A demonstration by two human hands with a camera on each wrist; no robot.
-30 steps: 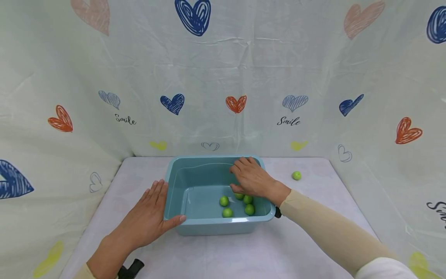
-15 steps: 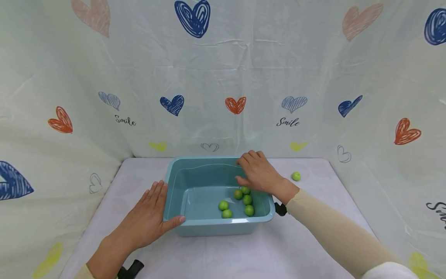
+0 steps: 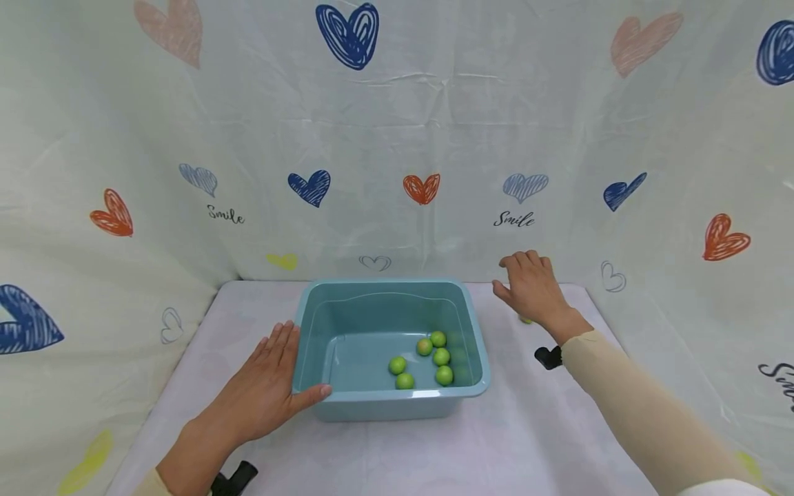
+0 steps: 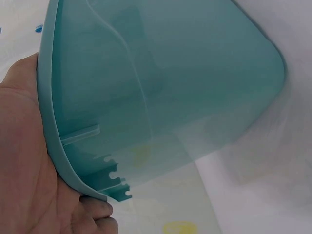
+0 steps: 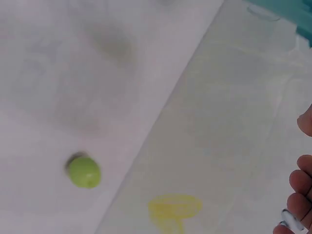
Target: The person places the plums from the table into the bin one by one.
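A light blue plastic tub (image 3: 391, 406) stands on the table with several small round green fruits (image 3: 441, 357) on its floor, mostly toward the right. My left hand (image 3: 260, 379) lies against the tub's left side, fingers straight and thumb along the front rim. In the left wrist view that hand (image 4: 29, 156) touches the rim from outside. Off to the tub's right, my right hand (image 3: 532, 289) hovers with loosely bent fingers, nothing showing between them. Below it one more green fruit (image 3: 525, 319) lies on the table, mostly hidden. The right wrist view shows this fruit (image 5: 84, 171) whole, apart from the fingers.
A white cloth covers the table (image 3: 397, 455). Behind and at both sides hangs a pale curtain (image 3: 459, 138) printed with hearts, close to the table's back edge. Black wrist camera mounts stick out under the left wrist and beside the right one.
My right hand has risen out of the tub and moved right, over the lone fruit. Some fruits in the tub have rolled slightly. The left hand stays in place.
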